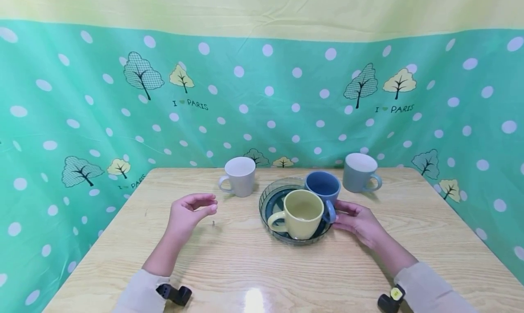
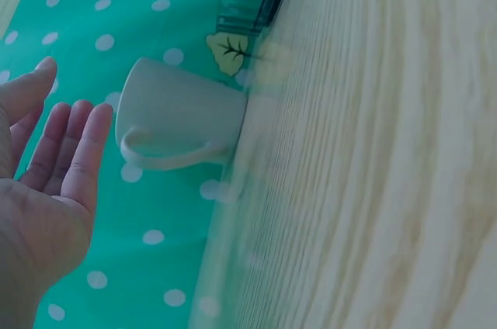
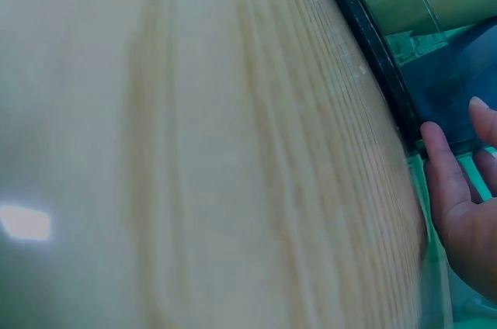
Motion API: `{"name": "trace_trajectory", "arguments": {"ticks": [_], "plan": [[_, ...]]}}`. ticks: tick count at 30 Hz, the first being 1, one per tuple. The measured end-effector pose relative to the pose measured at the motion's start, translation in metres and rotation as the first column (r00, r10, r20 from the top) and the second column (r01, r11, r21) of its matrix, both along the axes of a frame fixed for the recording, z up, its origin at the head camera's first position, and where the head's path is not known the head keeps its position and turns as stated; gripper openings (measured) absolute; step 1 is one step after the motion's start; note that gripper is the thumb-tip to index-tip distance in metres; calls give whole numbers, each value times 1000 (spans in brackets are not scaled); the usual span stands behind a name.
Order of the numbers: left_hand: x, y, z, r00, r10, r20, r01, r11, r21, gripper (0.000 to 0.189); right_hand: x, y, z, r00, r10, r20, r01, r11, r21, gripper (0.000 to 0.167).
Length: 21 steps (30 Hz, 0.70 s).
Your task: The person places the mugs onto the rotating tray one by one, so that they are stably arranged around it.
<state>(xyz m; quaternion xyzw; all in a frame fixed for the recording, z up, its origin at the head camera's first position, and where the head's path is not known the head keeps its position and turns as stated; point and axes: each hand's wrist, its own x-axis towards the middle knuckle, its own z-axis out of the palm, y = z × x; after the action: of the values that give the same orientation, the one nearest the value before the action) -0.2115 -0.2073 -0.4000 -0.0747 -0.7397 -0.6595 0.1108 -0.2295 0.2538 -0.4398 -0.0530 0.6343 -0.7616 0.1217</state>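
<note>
The blue mug (image 1: 323, 185) sits just left of the right hand (image 1: 359, 222), whose relaxed, unclosed grip touches its handle, while the left hand (image 1: 189, 213) hovers empty, fingers loose, well apart.

Blue mug (image 1: 322, 186): upright, in glass dish (image 1: 266, 199), touching yellow mug (image 1: 302, 212) in front. White mug (image 1: 239, 175): upright on table, handle left, just behind-left of dish.

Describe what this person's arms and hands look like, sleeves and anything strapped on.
Both hands, the left hand and the right hand, are bare, with no gloves or rings visible. Each forearm wears a pale cream long sleeve. A small black device sits at the left wrist; the black device with a yellow round mark sits at the right.
</note>
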Motion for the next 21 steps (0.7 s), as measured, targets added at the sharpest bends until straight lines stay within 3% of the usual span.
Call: {"name": "trace_trajectory", "arguments": {"ticks": [8, 21], "plan": [[-2, -8, 0, 999, 47, -9, -47, 998, 34, 40, 0, 2, 1, 1000, 23, 2, -23, 999, 22, 67], [-10, -12, -1, 997, 74, -9, -73, 991, 108, 42, -1, 2, -2, 999, 33, -15, -33, 999, 7, 66]]}}
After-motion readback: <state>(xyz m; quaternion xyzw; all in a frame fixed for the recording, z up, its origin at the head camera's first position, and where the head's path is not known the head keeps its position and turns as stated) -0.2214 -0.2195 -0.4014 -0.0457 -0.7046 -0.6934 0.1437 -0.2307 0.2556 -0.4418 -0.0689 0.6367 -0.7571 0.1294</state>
